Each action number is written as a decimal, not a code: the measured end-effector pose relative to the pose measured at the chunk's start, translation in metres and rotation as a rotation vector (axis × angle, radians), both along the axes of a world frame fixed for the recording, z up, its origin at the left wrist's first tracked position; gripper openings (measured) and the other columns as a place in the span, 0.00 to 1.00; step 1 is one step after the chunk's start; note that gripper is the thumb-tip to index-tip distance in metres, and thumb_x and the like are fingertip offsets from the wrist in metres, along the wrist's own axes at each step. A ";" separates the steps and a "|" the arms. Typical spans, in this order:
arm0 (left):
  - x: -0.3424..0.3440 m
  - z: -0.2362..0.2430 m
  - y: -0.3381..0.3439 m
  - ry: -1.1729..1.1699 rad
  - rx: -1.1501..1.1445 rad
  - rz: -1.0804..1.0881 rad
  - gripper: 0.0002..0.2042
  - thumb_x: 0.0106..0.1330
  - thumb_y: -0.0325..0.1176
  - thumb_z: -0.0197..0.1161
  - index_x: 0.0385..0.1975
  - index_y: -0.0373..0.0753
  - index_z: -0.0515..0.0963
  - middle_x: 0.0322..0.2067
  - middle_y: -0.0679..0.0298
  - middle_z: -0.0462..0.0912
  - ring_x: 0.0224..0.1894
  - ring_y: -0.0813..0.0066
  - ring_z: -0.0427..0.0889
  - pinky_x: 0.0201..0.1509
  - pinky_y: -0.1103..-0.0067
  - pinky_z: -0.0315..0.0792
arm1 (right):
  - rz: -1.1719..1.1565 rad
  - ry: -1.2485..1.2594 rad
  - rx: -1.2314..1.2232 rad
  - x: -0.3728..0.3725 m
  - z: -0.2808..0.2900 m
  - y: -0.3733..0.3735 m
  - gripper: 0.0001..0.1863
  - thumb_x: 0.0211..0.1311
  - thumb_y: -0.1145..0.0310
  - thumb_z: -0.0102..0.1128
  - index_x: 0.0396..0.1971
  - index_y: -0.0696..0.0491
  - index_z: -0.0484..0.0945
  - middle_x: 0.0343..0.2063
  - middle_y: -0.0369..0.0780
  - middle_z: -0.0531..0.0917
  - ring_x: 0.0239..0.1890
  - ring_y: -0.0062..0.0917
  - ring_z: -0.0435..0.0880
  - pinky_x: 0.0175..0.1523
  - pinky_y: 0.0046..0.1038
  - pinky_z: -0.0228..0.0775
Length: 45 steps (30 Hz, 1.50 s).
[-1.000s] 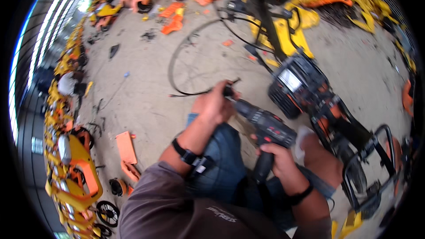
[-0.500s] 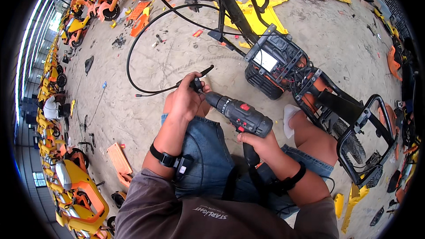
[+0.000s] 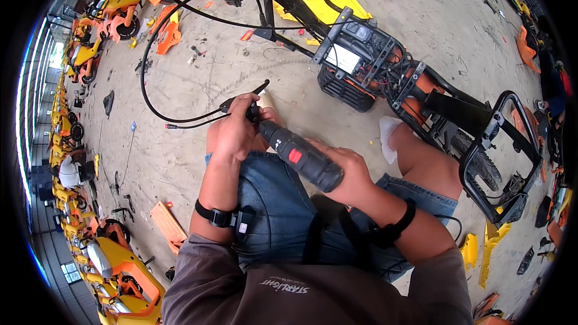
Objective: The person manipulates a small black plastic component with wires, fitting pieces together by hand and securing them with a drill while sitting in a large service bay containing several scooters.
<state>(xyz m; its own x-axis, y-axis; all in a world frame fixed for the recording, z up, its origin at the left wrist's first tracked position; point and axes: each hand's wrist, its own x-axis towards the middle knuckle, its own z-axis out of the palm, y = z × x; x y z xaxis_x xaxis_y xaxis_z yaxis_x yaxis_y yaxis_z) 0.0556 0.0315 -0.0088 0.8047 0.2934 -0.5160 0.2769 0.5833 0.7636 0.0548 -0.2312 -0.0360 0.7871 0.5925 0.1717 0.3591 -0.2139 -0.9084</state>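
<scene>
My left hand (image 3: 235, 131) is closed around a black brake lever (image 3: 261, 88), whose blade sticks out beyond the fingers. A long black cable (image 3: 143, 78) loops away from it to the left and up toward the frame. A shorter lead with a reddish plug (image 3: 171, 126) hangs beside it. In my right hand (image 3: 349, 171) is a black cordless drill (image 3: 307, 161) with a red patch on top. Its nose points at the lever's clamp end and meets it by my left fingers. Whether the bit sits in a screw is hidden.
Right of centre lies a stripped scooter frame (image 3: 337, 39) with wiring and a black rear rack (image 3: 522, 144). Yellow panels (image 3: 325, 3) and orange panels (image 3: 168, 39) are scattered on the concrete floor. Rows of yellow scooters (image 3: 123, 271) line the left, where another person (image 3: 72, 171) is.
The drill has rolled, so its top now faces up and my right hand wraps its far side. Its nose has come closer against the lever's clamp. The whole view has shifted slightly.
</scene>
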 end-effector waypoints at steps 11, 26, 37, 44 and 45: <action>0.002 0.004 0.000 0.070 0.161 -0.055 0.11 0.77 0.40 0.53 0.49 0.39 0.74 0.34 0.59 0.75 0.36 0.65 0.81 0.45 0.72 0.79 | 0.092 -0.436 -0.200 0.003 0.015 0.003 0.35 0.51 0.63 0.68 0.63 0.54 0.76 0.47 0.42 0.87 0.44 0.33 0.86 0.51 0.33 0.72; 0.001 -0.012 0.005 0.024 0.127 -0.034 0.11 0.77 0.40 0.53 0.48 0.40 0.73 0.30 0.62 0.73 0.33 0.67 0.78 0.43 0.71 0.78 | 0.044 0.021 0.004 -0.011 -0.004 0.010 0.36 0.52 0.66 0.69 0.65 0.49 0.72 0.42 0.46 0.86 0.45 0.46 0.85 0.49 0.42 0.76; 0.005 -0.007 -0.008 0.130 0.240 -0.032 0.13 0.75 0.44 0.56 0.46 0.41 0.74 0.30 0.61 0.74 0.30 0.70 0.78 0.34 0.74 0.78 | 0.286 0.057 -0.223 -0.003 0.016 0.003 0.49 0.50 0.58 0.69 0.73 0.50 0.57 0.44 0.53 0.84 0.43 0.51 0.85 0.50 0.46 0.76; 0.004 0.024 -0.033 0.163 0.275 0.072 0.09 0.77 0.41 0.56 0.40 0.42 0.72 0.23 0.67 0.71 0.23 0.75 0.74 0.26 0.75 0.73 | 0.265 0.021 -0.186 -0.008 0.020 0.005 0.49 0.51 0.59 0.69 0.74 0.50 0.57 0.49 0.55 0.82 0.47 0.53 0.83 0.51 0.47 0.76; 0.003 0.010 -0.025 0.114 0.313 0.039 0.10 0.76 0.41 0.56 0.41 0.42 0.74 0.23 0.67 0.72 0.23 0.76 0.74 0.26 0.77 0.73 | 0.258 0.004 -0.146 -0.009 0.021 0.006 0.49 0.51 0.60 0.69 0.74 0.50 0.57 0.50 0.55 0.82 0.47 0.53 0.83 0.51 0.46 0.76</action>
<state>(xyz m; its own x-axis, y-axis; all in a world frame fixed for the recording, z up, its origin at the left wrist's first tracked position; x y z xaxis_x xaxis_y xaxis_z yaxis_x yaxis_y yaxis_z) 0.0589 0.0068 0.0008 0.7321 0.4816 -0.4819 0.3525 0.3375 0.8728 0.0458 -0.2253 -0.0151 0.6078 0.7912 0.0673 0.4150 -0.2443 -0.8764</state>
